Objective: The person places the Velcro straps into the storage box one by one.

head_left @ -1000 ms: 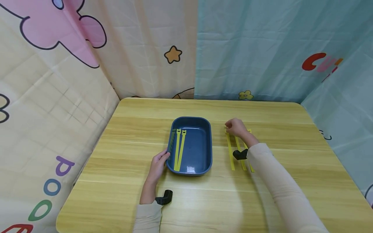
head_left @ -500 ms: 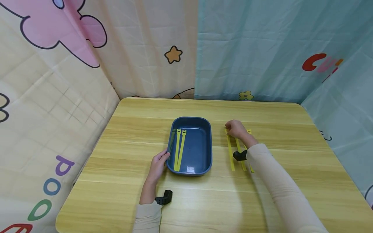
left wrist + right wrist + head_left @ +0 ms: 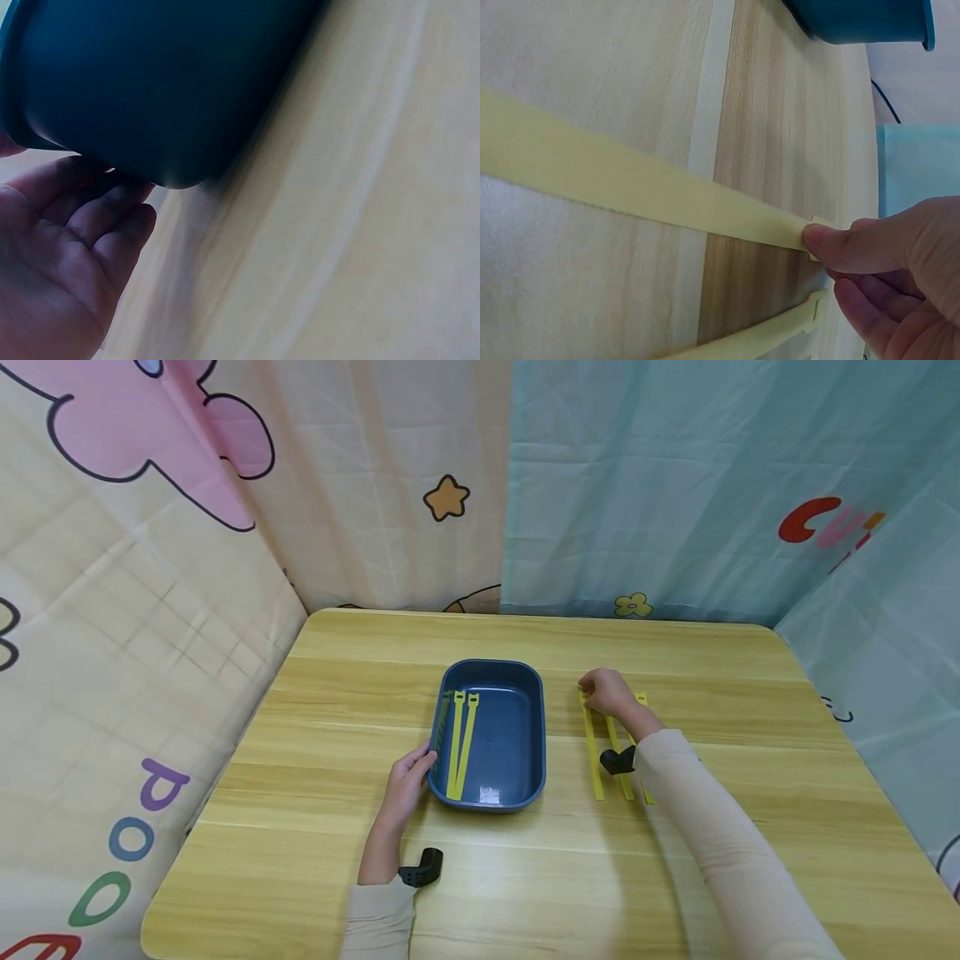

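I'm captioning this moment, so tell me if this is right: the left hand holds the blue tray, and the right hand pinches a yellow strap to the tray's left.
Wrong side: the yellow strap is to the right of the blue tray, as the head view shows. The left hand holds the tray; the right hand pinches the strap.

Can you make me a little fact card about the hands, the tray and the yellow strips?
Left hand: holds the blue tray by its left edge
Right hand: pinches one yellow strip near its end
In the tray: two yellow strips, lying lengthwise
Right of the tray: the pinched strip, plus two more strips on the table
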A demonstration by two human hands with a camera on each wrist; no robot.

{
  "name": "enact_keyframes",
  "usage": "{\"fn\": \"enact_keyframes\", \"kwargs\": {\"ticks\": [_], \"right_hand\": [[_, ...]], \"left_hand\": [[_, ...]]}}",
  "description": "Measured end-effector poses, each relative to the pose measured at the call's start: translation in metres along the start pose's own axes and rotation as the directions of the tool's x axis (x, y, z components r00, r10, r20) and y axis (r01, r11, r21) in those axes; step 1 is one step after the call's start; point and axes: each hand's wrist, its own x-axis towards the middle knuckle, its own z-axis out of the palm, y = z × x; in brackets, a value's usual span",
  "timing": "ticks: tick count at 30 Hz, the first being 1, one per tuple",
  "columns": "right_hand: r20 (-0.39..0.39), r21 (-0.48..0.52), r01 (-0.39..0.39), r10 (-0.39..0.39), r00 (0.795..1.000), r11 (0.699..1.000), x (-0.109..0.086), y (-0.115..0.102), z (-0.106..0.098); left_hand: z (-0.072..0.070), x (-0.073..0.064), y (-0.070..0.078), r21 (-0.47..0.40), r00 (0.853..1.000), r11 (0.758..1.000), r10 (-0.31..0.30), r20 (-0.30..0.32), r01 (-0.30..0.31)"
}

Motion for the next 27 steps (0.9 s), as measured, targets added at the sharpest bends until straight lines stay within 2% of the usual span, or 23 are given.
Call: {"fn": "enact_keyframes", "kwargs": {"ticks": [9, 14, 20, 27], "right_hand": [[-0.002, 0.061, -0.003, 0.003, 1.000, 0.998, 0.000, 0.006, 0.001], [-0.007, 0.073, -0.028, 0.029, 1.000, 0.997, -0.001, 0.008, 0.003], [-0.030, 0.060, -0.024, 0.025, 0.999, 0.998, -0.001, 0.008, 0.002], [-0.053, 0.088, -0.022, 0.027, 0.998, 0.996, 0.000, 0.011, 0.003]], "left_hand": [[0.001, 0.000, -0.001, -0.004, 1.000, 1.000, -0.001, 0.004, 0.001], [0.001, 0.001, -0.001, -0.006, 1.000, 1.000, 0.013, 0.006, -0.013], [0.000, 0.002, 0.000, 0.001, 1.000, 1.000, 0.016, 0.006, -0.016], [0.000, 0.001, 0.001, -0.005, 1.000, 1.000, 0.014, 0.005, -0.013]]}}
